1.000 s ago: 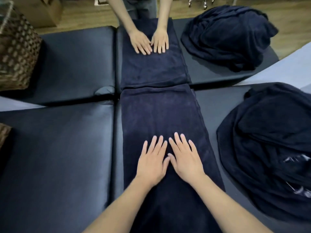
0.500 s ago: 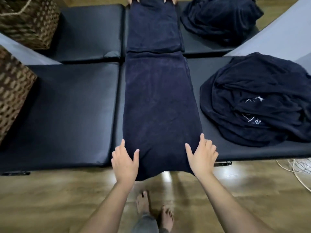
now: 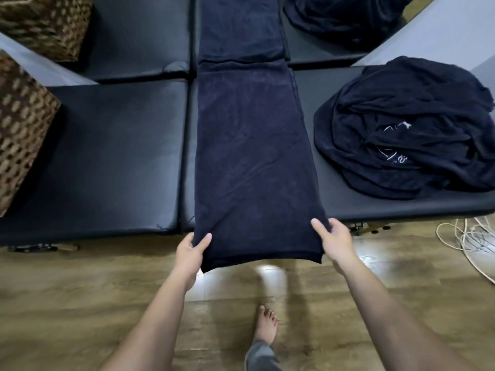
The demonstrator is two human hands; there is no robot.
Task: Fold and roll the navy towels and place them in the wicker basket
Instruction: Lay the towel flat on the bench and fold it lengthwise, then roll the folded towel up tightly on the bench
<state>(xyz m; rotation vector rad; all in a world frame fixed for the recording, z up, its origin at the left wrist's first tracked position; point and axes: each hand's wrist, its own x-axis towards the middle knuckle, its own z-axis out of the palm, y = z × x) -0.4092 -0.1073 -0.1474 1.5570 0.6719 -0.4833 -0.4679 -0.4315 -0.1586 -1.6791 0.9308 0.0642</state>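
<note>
A long navy towel (image 3: 251, 156), folded into a narrow strip, lies across the black padded tables (image 3: 112, 156) and runs away from me. Its near end hangs over the table's front edge. My left hand (image 3: 191, 250) grips the near left corner, thumb on top. My right hand (image 3: 334, 241) grips the near right corner the same way. A wicker basket (image 3: 24, 135) stands at the left edge of the table, and a second wicker basket (image 3: 45, 22) sits at the far left.
A heap of unfolded navy towels (image 3: 409, 135) lies on the table to the right, and another heap (image 3: 342, 20) sits at the far right. White cords (image 3: 471, 239) lie on the wooden floor at the right. My bare foot (image 3: 265, 328) is below the towel.
My hands went from lying flat mid-towel to its near end, where they now grip both corners. The view pulled back and the other person's hands left the frame.
</note>
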